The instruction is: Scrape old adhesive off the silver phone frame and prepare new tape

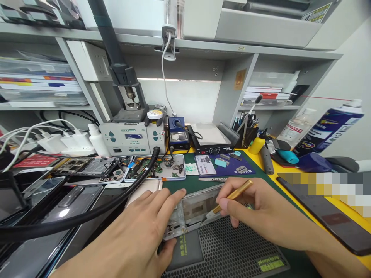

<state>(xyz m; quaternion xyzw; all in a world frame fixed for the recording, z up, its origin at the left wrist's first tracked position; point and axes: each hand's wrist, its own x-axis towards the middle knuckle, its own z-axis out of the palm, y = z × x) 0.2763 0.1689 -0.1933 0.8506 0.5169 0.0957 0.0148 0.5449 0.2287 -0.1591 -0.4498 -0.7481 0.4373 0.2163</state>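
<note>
**Opened phone frame under the tool, work partway through**

A person's left hand lies flat with its fingers spread, pressing down on the near end of an opened phone frame, thumb tucked under its lower edge; it grips nothing, only pins the frame to the perforated work mat on the desk. The right hand is clenched around a gold-coloured hand tool, held like a pen, its tip touching the frame's inner surface just ahead of the fingertips. The frame sits between the two hands, open side up, its cavity looking largely bare, which suggests the stripping is well along while work at the tool's tip is unfinished; whether any screw or part remains there cannot be told.

Just beyond the left hand, a tray of small boards and parts holds what appear to be removed components, with a thick black hose crossing in front of it. Left of that hand lie several dark phones. Beyond the right hand is a blue mat of small tools. Farthest back stand a rework station and a hot plate, under grey shelves.
</note>
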